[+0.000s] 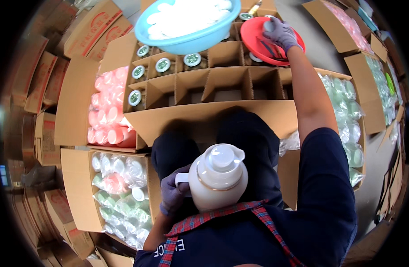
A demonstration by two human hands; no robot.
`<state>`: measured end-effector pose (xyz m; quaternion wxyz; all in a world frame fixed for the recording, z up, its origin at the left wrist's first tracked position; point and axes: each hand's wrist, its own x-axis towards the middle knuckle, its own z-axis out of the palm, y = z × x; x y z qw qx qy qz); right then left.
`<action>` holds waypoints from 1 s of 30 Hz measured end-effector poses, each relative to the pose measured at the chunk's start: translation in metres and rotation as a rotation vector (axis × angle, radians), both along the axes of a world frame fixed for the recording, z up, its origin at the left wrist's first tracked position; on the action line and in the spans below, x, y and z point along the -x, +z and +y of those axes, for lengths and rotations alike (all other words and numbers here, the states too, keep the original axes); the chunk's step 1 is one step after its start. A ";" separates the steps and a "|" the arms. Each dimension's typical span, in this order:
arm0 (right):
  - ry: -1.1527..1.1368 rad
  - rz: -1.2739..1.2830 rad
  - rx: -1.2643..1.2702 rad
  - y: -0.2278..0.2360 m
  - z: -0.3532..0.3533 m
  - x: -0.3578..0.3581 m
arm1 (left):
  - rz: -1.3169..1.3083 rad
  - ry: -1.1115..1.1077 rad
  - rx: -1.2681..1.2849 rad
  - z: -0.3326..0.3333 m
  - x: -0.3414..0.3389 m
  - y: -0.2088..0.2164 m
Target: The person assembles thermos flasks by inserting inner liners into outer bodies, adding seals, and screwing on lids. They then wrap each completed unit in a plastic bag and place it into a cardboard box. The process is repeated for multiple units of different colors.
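A glossy white vacuum jug (217, 187) with a spouted lid and a thin gold ring stands upright at my lap. My left hand (172, 193), in a purple-grey glove, is closed around its handle. My right hand (281, 34), gloved alike, is stretched forward over a shallow red basin (251, 33). Its fingers are closed on a small round pale piece (268, 26), whose kind I cannot make out. Beside that hand, a dark slim tool (272, 48) lies in the basin, partly hidden.
A divided carton (213, 107) before my knees holds several glass liners with green-patterned tops (163, 65). Across it rests a blue basin (186, 46) of white parts. Open cartons of bagged pink (111, 104), green (344, 111) and white pieces flank me. Stacked cartons (97, 26) stand left.
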<state>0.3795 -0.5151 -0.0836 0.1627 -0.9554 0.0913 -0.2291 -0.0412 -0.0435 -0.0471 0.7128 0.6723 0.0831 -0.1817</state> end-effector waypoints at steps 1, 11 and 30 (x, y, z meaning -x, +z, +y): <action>-0.057 -0.043 -0.030 0.013 0.023 0.011 | -0.002 0.029 0.039 -0.002 0.002 0.006; 1.391 0.280 -0.580 0.112 0.183 0.325 | -0.002 0.007 0.122 0.000 0.021 -0.001; 0.844 0.791 -0.432 0.125 0.241 0.299 | -1.267 -0.158 -0.546 -0.045 0.047 0.035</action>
